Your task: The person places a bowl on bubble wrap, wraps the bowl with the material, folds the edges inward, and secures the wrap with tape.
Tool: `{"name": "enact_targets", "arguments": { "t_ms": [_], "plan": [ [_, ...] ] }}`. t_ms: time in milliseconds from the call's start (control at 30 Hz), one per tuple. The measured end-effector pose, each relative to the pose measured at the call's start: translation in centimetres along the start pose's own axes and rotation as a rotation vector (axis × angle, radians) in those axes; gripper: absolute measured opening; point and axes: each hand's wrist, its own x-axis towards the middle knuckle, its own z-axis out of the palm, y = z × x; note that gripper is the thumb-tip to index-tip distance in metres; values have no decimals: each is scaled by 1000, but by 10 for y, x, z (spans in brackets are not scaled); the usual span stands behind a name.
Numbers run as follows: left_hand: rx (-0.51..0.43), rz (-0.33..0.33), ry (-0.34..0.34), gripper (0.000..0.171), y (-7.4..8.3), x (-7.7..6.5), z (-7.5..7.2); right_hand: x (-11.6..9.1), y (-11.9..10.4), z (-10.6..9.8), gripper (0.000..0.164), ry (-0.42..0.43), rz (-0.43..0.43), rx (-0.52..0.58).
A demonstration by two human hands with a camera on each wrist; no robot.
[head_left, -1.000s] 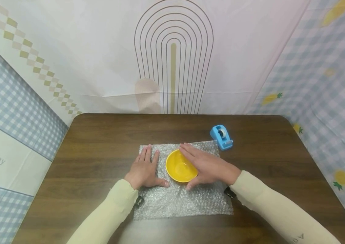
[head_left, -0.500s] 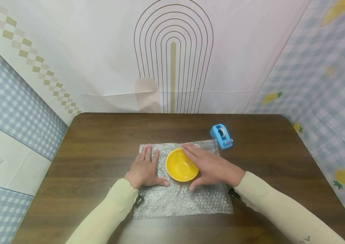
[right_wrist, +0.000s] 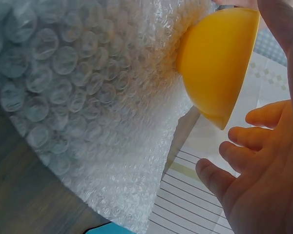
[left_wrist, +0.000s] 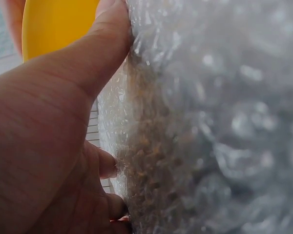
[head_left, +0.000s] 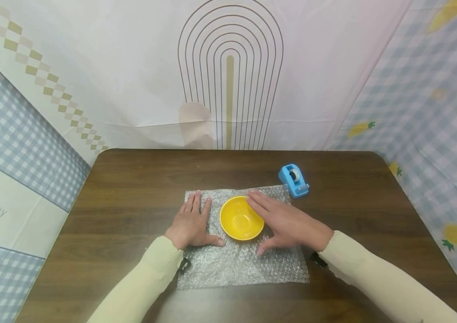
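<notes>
A yellow bowl stands upright on a sheet of bubble wrap spread flat on the table. My left hand rests on the left part of the wrap, fingers spread and thumb pointing toward the bowl. At the bowl's right side is my right hand, thumb and fingers apart, its fingertips overlapping the rim in the head view. In the right wrist view a gap shows between these fingers and the bowl's wall. Neither hand grips anything.
A blue tape dispenser stands by the wrap's far right corner. The brown wooden table extends on all sides of the wrap. Patterned cloths hang behind the table and at both sides.
My right hand has drawn back a little to the right, away from the bowl, and more of the rim shows. My left hand stays in place on the wrap.
</notes>
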Motion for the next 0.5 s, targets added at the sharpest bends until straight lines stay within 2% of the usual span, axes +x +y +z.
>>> {"name": "enact_targets", "arguments": {
  "t_ms": [500],
  "plan": [
    [-15, -4, -5, 129, 1, -1, -1, -19, 6, 2, 132, 19, 15, -26]
  ]
}}
